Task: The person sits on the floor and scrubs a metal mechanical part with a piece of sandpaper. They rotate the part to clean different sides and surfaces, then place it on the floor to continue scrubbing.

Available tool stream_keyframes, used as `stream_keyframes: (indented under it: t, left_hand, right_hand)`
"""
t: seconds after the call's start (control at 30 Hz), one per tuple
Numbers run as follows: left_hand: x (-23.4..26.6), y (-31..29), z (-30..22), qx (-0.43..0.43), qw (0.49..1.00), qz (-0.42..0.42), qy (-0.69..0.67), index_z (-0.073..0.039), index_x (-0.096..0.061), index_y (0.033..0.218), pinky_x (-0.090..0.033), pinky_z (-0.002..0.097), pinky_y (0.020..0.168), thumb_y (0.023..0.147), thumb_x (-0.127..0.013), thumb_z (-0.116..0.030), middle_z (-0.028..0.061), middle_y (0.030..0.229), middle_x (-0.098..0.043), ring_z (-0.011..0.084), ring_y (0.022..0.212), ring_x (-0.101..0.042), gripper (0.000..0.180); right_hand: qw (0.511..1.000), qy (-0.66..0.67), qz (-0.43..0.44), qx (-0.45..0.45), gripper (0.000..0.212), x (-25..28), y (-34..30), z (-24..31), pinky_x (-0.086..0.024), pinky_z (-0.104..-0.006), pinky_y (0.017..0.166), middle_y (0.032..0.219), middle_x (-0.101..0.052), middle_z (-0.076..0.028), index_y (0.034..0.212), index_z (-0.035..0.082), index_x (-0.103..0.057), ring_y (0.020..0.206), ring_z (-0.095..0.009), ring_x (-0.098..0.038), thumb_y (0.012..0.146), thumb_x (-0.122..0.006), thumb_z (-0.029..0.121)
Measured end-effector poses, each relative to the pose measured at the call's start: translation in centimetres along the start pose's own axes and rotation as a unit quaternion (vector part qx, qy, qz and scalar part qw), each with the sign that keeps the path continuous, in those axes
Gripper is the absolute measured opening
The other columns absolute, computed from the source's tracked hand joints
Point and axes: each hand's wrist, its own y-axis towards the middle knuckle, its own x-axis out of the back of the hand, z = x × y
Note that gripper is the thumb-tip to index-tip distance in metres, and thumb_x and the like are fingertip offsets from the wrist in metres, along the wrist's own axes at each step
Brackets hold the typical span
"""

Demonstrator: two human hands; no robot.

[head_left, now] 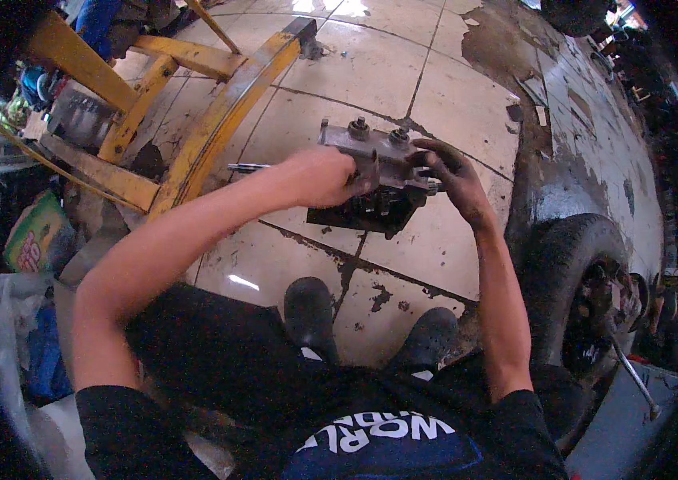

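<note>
While we're hunched over the tiled floor point(355, 88), our grimy metal gearbox point(385, 152) sits just off the middle of the view, toward one o'clock. Our left hand point(327, 178) is at its nine o'clock side, fingers curled in, but we can't tell if they're gripping anything. Our right hand point(457, 182) bends its fingers over the three o'clock end; can't tell if that's a real grip either. Silver rod point(248, 168) at the gearbox's nine, yellow steel frame point(223, 112) up at ten, tyre point(545, 276) just past three.
</note>
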Motion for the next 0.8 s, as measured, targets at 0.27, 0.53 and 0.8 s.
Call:
stream_keyframes:
  t: [0.27, 0.53, 0.8]
  left_hand:
    - [0.8, 3.9, 0.1, 0.009, 0.949, -0.192, -0.250, -0.001, -0.069, 0.100, -0.054, 0.0436, 0.079, 0.085, -0.061, -0.062, 0.0207, 0.091, -0.071, 0.0391, 0.086, -0.068, 0.063]
    - [-1.5, 3.7, 5.4, 0.139, 0.971, -0.183, -0.066, -0.003, -0.065, 0.115, -0.052, 0.0490, 0.087, 0.088, -0.063, -0.046, 0.0185, 0.104, -0.070, 0.0352, 0.101, -0.067, 0.051]
    - [-3.7, 3.7, 5.3, 0.055, 0.965, -0.248, 0.066, -0.005, -0.064, 0.113, -0.050, 0.0518, 0.088, 0.088, -0.063, -0.037, 0.0174, 0.102, -0.069, 0.0360, 0.101, -0.065, 0.040]
  right_hand:
    - [0.997, -0.062, -0.026, 0.032, 0.054, -2.0, 1.5, 1.7, -0.049, -0.0315, 0.081, 0.111, -0.067, -0.007, 0.139, 0.004, -0.046, 0.093, -0.016, -0.061, 0.090, -0.066, 0.008]
    - [0.813, -0.580, 0.053, -0.024, 0.024, -0.3, 1.7, 3.6, -0.054, -0.0401, 0.076, 0.091, -0.071, -0.019, 0.106, 0.007, -0.071, 0.085, -0.034, -0.069, 0.085, -0.065, 0.016]
    - [0.739, -0.620, 0.225, -0.135, 0.026, -4.2, 5.4, 4.4, -0.055, -0.0422, 0.073, 0.088, -0.071, -0.020, 0.101, 0.012, -0.075, 0.082, -0.038, -0.068, 0.080, -0.060, 0.015]
